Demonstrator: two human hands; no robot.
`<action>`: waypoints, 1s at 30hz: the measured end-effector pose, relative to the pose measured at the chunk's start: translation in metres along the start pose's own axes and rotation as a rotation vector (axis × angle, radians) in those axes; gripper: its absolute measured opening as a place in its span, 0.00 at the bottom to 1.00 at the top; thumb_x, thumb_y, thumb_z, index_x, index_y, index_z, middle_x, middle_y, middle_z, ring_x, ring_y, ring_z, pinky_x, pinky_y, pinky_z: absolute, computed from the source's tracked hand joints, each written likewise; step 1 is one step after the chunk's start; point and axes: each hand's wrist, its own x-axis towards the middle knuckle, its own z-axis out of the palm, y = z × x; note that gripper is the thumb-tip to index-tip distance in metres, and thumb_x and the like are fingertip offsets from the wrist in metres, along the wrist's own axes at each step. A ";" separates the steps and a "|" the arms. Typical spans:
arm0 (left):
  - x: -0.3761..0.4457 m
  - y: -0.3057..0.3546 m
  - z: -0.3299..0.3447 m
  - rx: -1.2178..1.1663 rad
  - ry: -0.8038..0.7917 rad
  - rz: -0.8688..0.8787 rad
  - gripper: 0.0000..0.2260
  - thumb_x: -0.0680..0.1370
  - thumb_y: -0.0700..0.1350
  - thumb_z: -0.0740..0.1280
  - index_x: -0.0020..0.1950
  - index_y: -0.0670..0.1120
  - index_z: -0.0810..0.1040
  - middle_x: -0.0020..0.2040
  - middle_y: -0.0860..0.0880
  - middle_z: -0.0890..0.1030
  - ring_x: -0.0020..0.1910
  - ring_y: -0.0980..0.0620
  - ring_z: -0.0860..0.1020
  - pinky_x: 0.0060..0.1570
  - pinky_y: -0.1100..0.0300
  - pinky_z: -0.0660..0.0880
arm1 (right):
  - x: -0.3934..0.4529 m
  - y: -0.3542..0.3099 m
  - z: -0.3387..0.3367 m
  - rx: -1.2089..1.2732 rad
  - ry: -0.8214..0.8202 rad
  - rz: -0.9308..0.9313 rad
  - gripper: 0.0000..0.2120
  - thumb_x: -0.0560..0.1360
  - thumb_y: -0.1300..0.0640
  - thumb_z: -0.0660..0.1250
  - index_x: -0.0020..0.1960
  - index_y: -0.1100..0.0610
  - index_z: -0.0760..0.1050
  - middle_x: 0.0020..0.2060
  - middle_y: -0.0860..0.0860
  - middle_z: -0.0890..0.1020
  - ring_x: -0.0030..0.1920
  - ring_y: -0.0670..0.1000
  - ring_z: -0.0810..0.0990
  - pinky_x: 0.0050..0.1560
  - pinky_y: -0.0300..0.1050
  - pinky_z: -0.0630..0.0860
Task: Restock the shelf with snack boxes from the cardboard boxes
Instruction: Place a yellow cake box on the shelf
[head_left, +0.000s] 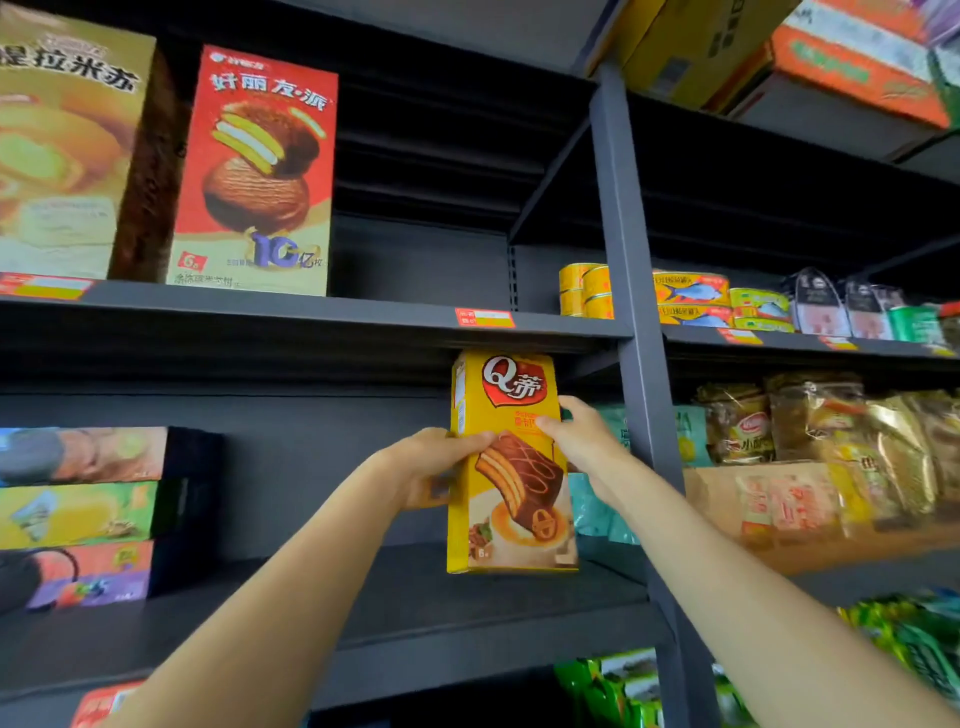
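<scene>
Held upright by left hand (434, 462) and right hand (582, 434) clamped on its sides, yellow snack box (511, 467) beside the shelf post (631, 322), liable to topple forward if released near the shelf (363, 613) edge.

- Gold snack box (62, 150), upper shelf left: cut off by left & top edges, print blurred.
- Three stacked boxes (83, 519), lower shelf left: cut by left edge, artwork smeared, can't read.
- Left hand (434, 465): fingers behind the yellow Q-brand box (511, 467), only thumb shows on its front.
- Right hand (584, 436): fingers hidden behind box's right side; thumb on front.
- Teal packs (597, 504): mostly hidden behind box & right forearm.
- Price tags (484, 317): text too small to tell.
- Cartons on top shelf (852, 62): cut by top edge, blurry.
- Green bags (613, 691): cut off at bottom edge.
- Fish cans (691, 299): partly behind upright post (631, 312).
</scene>
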 end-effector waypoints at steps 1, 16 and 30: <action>0.006 -0.001 0.000 0.021 0.012 0.007 0.20 0.75 0.51 0.68 0.62 0.44 0.71 0.48 0.49 0.79 0.48 0.51 0.77 0.52 0.54 0.74 | 0.007 0.003 0.002 0.002 0.003 -0.009 0.18 0.79 0.61 0.60 0.68 0.55 0.66 0.56 0.53 0.77 0.51 0.51 0.76 0.50 0.45 0.74; 0.073 -0.042 0.014 0.512 0.263 0.022 0.18 0.78 0.46 0.65 0.65 0.44 0.65 0.62 0.43 0.74 0.58 0.43 0.77 0.47 0.53 0.78 | 0.050 0.061 0.036 -0.467 -0.152 0.157 0.26 0.76 0.54 0.67 0.67 0.59 0.59 0.61 0.58 0.73 0.58 0.59 0.77 0.53 0.54 0.79; 0.066 -0.040 0.002 0.495 0.173 0.093 0.16 0.81 0.46 0.59 0.63 0.37 0.71 0.58 0.37 0.78 0.47 0.45 0.78 0.54 0.51 0.78 | 0.065 0.051 0.029 -0.307 -0.225 0.245 0.19 0.79 0.53 0.61 0.64 0.64 0.65 0.57 0.62 0.75 0.52 0.61 0.81 0.50 0.54 0.80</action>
